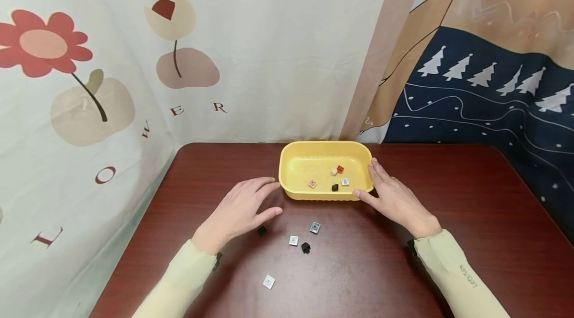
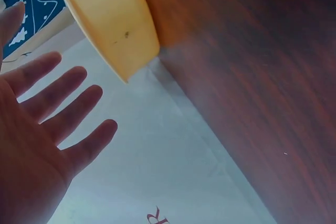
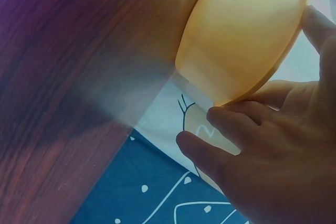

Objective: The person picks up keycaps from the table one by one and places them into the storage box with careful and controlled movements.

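Observation:
A yellow plastic basin [image 1: 326, 195] stands near the table's back edge. My right hand [image 1: 396, 203] touches the rim at its front right corner, thumb at the front and fingers along the right side. In the right wrist view, fingertips [image 3: 218, 113] meet the basin's rim [image 3: 286, 56]. My left hand [image 1: 239, 208] is beside the basin's left end, fingers spread and holding nothing. Whether its fingertips touch the basin is hard to tell. Inside lie several small pieces, among them a red one [image 1: 340, 169], a black one [image 1: 335, 187] and a white square [image 1: 345, 182].
On the dark red-brown table [image 1: 358, 268], in front of the basin, lie a grey square piece [image 1: 315, 228], white square pieces [image 1: 293, 240] and black pieces [image 1: 306, 247]. One black piece [image 1: 262, 231] is beneath the left thumb. A printed curtain [image 1: 269, 49] hangs behind.

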### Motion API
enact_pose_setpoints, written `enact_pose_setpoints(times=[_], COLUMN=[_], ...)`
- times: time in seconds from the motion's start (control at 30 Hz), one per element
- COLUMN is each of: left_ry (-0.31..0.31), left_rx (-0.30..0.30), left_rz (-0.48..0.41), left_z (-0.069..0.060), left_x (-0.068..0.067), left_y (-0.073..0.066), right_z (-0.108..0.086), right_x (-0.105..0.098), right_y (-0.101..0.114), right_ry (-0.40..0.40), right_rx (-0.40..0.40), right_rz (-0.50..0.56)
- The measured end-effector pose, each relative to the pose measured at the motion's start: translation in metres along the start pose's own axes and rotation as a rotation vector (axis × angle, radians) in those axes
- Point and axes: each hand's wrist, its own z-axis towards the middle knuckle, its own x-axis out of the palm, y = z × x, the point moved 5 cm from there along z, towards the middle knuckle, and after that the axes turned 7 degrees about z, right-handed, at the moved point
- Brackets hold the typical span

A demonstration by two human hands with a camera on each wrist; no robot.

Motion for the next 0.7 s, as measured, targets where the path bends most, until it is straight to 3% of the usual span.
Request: enact_pose_setpoints(times=[0.27, 0.47, 0.7], left_ry=[0.093, 0.121, 0.146], left_rx=[0.057, 0.075, 0.172], left_rz=[0.02, 0.047, 0.051], left_z=[-0.015, -0.023, -0.029], left_x=[0.008, 0.015, 0.028], left_y=[-0.005, -0.005, -0.011], right_z=[-0.002, -0.002, 0.0], right_x=[-0.001, -0.002, 0.0], right_y=[0.001, 0.001, -0.001], right_ry=[-0.007, 0.0, 0.008], right_rx=[-0.001, 0.003, 0.012], right_rz=[0.007, 0.006, 0.006])
